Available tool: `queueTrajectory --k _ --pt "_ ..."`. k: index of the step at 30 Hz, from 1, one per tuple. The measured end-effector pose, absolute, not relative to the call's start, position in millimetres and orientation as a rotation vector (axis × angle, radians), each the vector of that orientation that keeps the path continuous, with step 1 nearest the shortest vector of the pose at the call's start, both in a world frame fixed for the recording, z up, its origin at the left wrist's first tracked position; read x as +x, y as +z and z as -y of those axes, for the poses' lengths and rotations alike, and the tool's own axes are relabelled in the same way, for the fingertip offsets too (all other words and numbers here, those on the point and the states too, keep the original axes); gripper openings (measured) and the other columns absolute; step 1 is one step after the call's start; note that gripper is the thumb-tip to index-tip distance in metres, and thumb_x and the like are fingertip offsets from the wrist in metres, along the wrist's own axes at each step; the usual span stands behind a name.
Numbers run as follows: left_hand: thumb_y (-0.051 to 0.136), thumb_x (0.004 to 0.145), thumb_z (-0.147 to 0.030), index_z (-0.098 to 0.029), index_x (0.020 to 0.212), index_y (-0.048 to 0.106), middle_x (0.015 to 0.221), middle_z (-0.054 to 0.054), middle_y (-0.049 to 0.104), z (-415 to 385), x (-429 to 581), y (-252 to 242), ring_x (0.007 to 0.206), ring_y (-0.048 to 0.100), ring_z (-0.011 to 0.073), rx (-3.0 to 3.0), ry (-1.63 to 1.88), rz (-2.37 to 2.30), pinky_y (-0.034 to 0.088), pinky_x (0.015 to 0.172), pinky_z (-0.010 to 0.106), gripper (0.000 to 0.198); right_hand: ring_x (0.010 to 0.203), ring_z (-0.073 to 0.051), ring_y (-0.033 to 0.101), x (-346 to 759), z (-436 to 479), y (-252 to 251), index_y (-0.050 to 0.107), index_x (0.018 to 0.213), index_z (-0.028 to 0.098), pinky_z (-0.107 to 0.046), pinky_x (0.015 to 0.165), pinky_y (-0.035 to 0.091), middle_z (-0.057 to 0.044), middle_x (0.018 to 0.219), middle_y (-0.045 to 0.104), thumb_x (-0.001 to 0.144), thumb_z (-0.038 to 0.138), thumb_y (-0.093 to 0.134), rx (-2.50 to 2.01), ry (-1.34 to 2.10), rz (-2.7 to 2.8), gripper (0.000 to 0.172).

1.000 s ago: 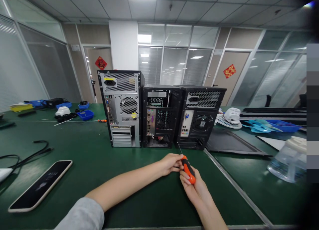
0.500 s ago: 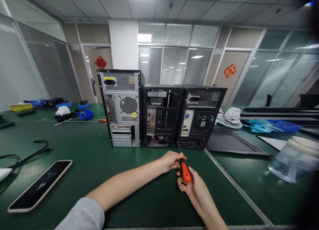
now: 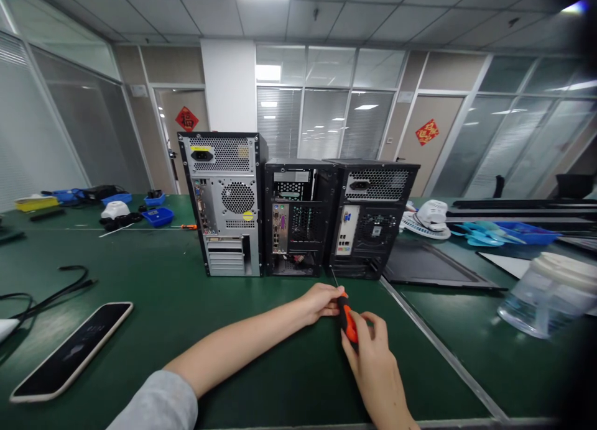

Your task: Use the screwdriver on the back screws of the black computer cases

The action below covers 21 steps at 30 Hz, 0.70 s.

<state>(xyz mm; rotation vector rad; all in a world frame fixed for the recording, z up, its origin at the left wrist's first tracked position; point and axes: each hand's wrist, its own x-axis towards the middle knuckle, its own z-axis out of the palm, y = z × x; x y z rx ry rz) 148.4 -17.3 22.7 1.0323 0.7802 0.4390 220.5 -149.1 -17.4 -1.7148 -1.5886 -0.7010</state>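
Both of my hands are on a screwdriver (image 3: 347, 321) with an orange and black handle. My left hand (image 3: 321, 301) pinches it near the front of the handle, where the shaft begins. My right hand (image 3: 370, 349) has its fingers closed round the rear of the handle. The thin shaft points up to the lower left corner of the right black computer case (image 3: 375, 225); whether the tip meets a screw is too small to tell. Beside that case stand a middle black case (image 3: 298, 225) and a taller silver-backed case (image 3: 228, 200), rear panels facing me.
A phone (image 3: 72, 352) and black cables (image 3: 69, 287) lie on the green table at left. On the right are a water jug (image 3: 548, 296), a flat black panel (image 3: 433, 265) and a blue tray (image 3: 527, 233). Small blue trays (image 3: 158, 217) stand at back left.
My right hand has turned over the screwdriver handle, its back now upward and its fingers covering more of the orange end. My left hand keeps its pinch.
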Motion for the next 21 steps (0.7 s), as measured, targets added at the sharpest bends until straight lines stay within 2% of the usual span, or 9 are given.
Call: queueTrajectory --k 4,8,21 --pt "0.07 0.079 -0.039 -0.012 0.072 0.064 0.065 -0.002 0.06 19.7 149.3 25.4 0.055 0.053 0.0051 1.068 0.433 -0.821 0.042 0.063 0.02 0.029 0.047 -0.009 0.056 219.0 151.7 -13.4 0.054 0.112 0.012 -0.021 0.035 0.042 -0.008 0.089 0.056 0.094 0.03 0.032 -1.698 -0.941 1.628 0.034" --pt "0.07 0.079 -0.039 -0.012 0.07 0.062 0.063 -0.002 0.059 21.4 150.5 26.4 0.05 0.051 0.0041 1.079 0.422 -0.86 0.041 0.06 0.02 0.029 0.044 -0.009 0.054 219.9 152.2 -11.4 0.058 0.107 0.01 -0.021 0.036 0.04 -0.003 0.077 0.053 0.094 0.033 0.032 -1.695 -1.02 1.627 0.036" --pt "0.07 0.075 -0.049 -0.011 0.075 0.069 0.063 -0.002 0.059 20.7 152.6 23.8 0.053 0.052 0.0047 1.13 0.387 -0.836 0.041 0.058 0.019 0.038 0.041 -0.008 0.051 223.4 149.1 -13.0 0.061 0.089 0.012 -0.022 0.037 0.037 -0.003 0.071 0.055 0.094 0.039 0.034 -1.724 -1.004 1.592 0.039"
